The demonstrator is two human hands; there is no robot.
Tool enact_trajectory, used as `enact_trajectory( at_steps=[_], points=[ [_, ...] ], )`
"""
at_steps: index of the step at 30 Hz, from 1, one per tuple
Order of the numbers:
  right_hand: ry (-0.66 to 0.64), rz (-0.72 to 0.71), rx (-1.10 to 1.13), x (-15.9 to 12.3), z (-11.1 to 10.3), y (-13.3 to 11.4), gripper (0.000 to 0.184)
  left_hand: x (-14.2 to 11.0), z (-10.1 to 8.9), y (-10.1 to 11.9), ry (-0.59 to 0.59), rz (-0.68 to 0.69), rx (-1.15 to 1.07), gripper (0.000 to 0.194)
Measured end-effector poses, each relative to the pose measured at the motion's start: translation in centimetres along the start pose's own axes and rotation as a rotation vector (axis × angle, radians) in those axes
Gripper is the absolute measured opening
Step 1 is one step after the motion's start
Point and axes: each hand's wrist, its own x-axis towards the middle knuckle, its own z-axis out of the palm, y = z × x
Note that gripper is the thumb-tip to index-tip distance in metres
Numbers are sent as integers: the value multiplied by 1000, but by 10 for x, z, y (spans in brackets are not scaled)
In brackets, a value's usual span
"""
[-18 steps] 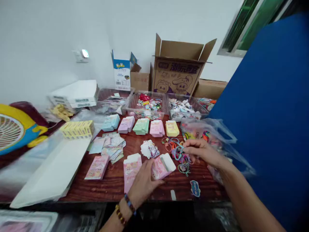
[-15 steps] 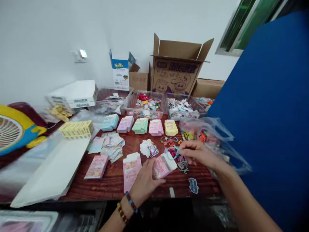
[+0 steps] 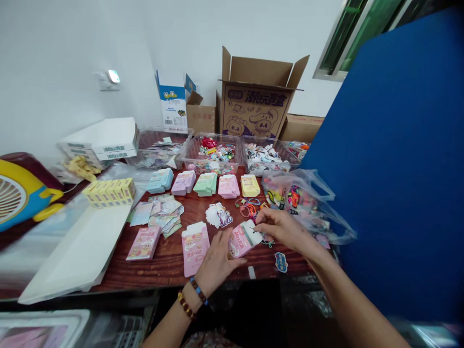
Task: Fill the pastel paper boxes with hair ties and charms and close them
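My left hand (image 3: 217,258) is closed around a small pink carton (image 3: 239,242), printed with cartoon figures and tilted up off the table. At its open white-flapped end, my right hand (image 3: 281,229) pinches with thumb and fingers; whatever is between them is hidden. Orange, blue and green cord loops (image 3: 248,209) lie just behind the right hand, partly covered by it. A flat pink carton (image 3: 195,249) rests left of my left hand, and a filled-looking pink box (image 3: 144,243) further left. Behind the held carton is a pile of die-cut stickers (image 3: 218,215).
Stacks of folded cartons, including a green one (image 3: 206,184), line the table before clear bins (image 3: 213,166). A plastic bag (image 3: 311,198) lies right, beside a blue panel (image 3: 384,169). Cards (image 3: 165,212), yellow boxes (image 3: 108,192) and a fan (image 3: 21,193) are left.
My right hand has brought a light-blue cord loop from the pile to the carton's open end, where the loop is now out of sight. The left hand keeps its hold; the view has shifted right.
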Motion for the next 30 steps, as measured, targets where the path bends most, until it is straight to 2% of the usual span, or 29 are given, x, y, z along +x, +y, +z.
enact_trajectory(
  at_steps=[2,4,7,9,12,17,20,23,24,26,28,30],
  points=[
    [7,7,-24,2,6,-1,9,-1,2,0,-8,-4,-15,79],
    [29,-6,-146,4,13,-3,9,-2,4,1,-3,-1,-21,78],
    [-25,-72,-383,7,20,-11,13,-5,3,3,1,12,-9,76],
    [-9,-123,-432,8,21,-15,17,-7,1,4,1,20,-6,75],
    [101,-154,-369,3,19,-17,23,-10,-1,2,17,9,-3,74],
    [6,-173,-295,-12,29,-14,21,-12,4,1,13,40,13,74],
    [73,-131,-150,-12,32,-5,22,-12,8,0,28,0,4,71],
    [243,-26,-19,-4,8,25,22,-12,6,-7,84,-94,23,65],
    [313,30,-37,-1,-7,39,21,-12,5,-11,93,-115,35,64],
    [536,197,-100,3,-44,69,19,-12,3,-20,137,-129,52,66],
    [663,288,-131,6,-82,97,22,-13,5,-28,172,-130,55,69],
    [731,364,-163,10,-110,121,21,-15,9,-33,175,-122,49,71]
  ],
)
